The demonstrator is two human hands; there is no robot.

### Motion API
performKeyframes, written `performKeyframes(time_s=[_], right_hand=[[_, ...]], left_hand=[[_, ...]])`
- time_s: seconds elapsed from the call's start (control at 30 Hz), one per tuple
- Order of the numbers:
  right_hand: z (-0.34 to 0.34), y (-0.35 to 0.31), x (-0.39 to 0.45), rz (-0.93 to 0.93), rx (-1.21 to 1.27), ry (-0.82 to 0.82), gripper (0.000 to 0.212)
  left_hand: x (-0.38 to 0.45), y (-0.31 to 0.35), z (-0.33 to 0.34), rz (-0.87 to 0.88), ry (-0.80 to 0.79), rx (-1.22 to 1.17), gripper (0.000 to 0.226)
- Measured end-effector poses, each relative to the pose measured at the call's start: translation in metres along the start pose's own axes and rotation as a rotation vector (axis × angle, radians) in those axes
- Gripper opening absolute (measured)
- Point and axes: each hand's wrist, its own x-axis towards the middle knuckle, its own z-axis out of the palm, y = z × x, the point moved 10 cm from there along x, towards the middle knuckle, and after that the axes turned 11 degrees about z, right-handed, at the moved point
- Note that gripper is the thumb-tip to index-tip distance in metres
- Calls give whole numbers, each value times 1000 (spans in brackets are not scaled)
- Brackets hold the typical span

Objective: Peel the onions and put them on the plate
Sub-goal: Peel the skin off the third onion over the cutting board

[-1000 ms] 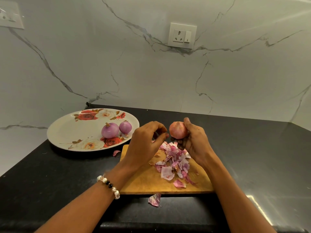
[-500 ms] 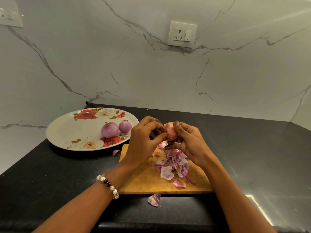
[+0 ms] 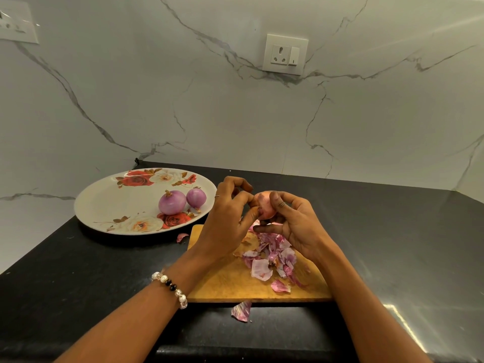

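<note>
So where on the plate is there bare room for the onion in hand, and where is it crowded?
The plate is bare across its left and middle, between the rose print at the far rim and the roses at the near rim. Its right side is crowded: two peeled onions sit there touching. The cutting board is bare at its near left; peels cover its middle.

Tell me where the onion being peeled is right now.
In the head view, the unpeeled onion is held in the air between the left hand and right hand, above the cutting board's far end, right of the plate.
</note>
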Motion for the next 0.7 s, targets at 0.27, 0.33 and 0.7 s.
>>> performKeyframes(time_s=[0.27,0.33,0.7], right_hand=[[-6,0,-2,43,161,44,51],[-10,-1,-4,55,223,72,46],[-13,-3,-8,65,220,129,25]], left_hand=[[1,-3,4,-11,-41,-1,19],[2,-4,1,-24,-12,-15,17],[2,0,-5,3,2,-89,16]])
